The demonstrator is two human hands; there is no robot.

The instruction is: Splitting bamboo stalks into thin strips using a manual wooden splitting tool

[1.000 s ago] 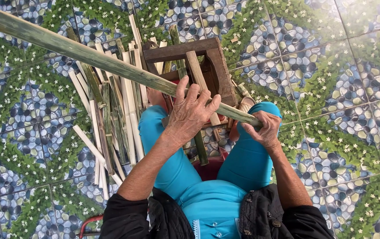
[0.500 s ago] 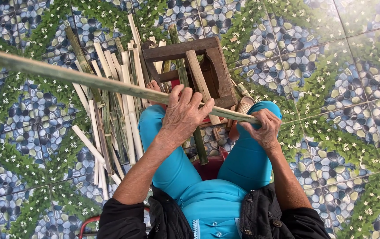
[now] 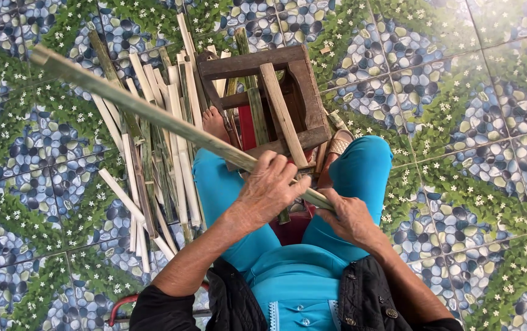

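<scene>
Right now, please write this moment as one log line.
left hand: grips bamboo strip | right hand: holds its near end | strip: slants up-left | below: wooden stool, cut strip pile

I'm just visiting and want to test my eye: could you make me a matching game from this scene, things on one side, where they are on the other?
Things:
1. long bamboo strip
2. wooden stool
3. pile of cut strips
4. sandal

Places:
A. lying on the tiles left of the knees
B. held in both hands
C. beside the stool's right edge
D. standing in front of the knees

Pairs: 1-B, 2-D, 3-A, 4-C
</scene>
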